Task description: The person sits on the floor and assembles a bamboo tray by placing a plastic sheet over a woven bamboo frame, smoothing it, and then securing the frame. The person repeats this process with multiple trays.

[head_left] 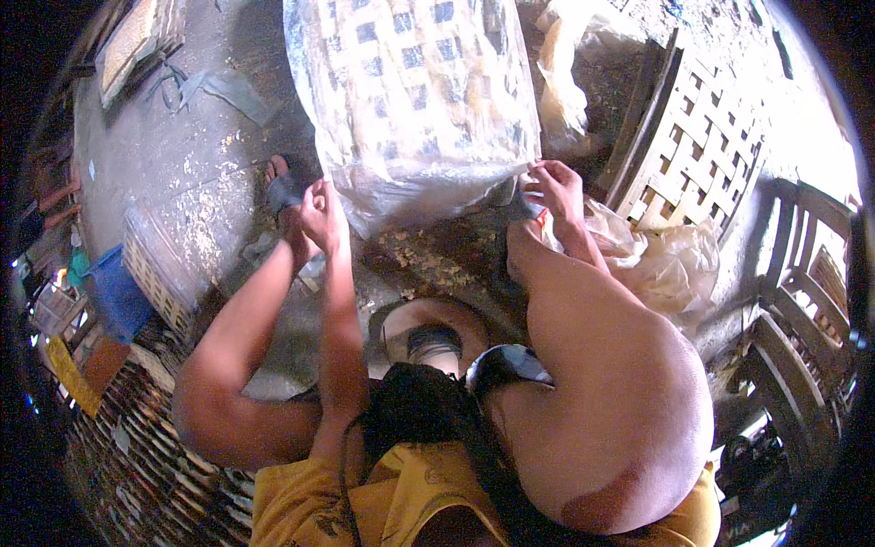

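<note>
Bare concrete floor point(182, 155), grey w/ white patches & stains, dry leaf litter point(428, 260) near the middle. Upper right: woven lattice panel point(702, 146) leaning, crumpled plastic sheets point(665, 260) just beside it. Right edge: wooden slatted chair point(802, 301), strong daylight washing out that side. Left: blue crate point(114, 292) next to a pale mesh basket point(155, 273); woven mat point(137, 447) lower left. Top left, a flat framed panel point(128, 41) & a grey strap point(214, 87) on the floor.

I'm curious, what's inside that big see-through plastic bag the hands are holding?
Through the cloudy plastic bag a woven panel with a checkered pattern shows. The left hand and right hand grip its bottom edge. Anything behind the panel is hidden.
</note>
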Tool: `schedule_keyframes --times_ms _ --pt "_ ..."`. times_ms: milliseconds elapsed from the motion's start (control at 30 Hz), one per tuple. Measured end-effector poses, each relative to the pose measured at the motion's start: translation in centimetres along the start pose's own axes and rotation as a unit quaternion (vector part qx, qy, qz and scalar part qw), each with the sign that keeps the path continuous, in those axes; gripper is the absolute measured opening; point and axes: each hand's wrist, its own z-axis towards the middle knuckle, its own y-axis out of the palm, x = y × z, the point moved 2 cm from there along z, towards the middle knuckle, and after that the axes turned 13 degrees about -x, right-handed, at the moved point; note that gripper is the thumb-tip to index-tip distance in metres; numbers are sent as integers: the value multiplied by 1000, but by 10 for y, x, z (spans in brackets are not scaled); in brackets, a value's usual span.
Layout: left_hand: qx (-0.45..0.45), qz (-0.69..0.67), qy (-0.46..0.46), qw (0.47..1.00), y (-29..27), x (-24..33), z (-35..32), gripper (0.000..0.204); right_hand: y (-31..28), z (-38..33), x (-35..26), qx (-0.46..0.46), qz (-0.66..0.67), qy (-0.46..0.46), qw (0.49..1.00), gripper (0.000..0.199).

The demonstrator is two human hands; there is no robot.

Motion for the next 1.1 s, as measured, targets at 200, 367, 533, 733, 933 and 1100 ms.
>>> schedule_keyframes --times_ms 200,367,533,733,933,1100 --pt "-72 -157 -203 964 10 35 -31 77 8 0 -5 60 77 20 995 39" --pt "-81 -191 -200 958 26 48 -44 76 8 6 0 -58 90 133 985 44" --pt "-76 -226 -221 946 20 16 -25 50 21 -1 -15 -108 103 118 982 27" --pt "-87 -234 -208 946 7 8 -29 16 15 -14 -31 -144 90 83 982 27" --pt "-84 -390 -126 908 3 58 -44 19 10 -15 -67 -180 170 -28 968 39" --pt "-207 -545 -9 812 -13 100 -42 54 25 -31 -113 -155 191 -84 966 15"
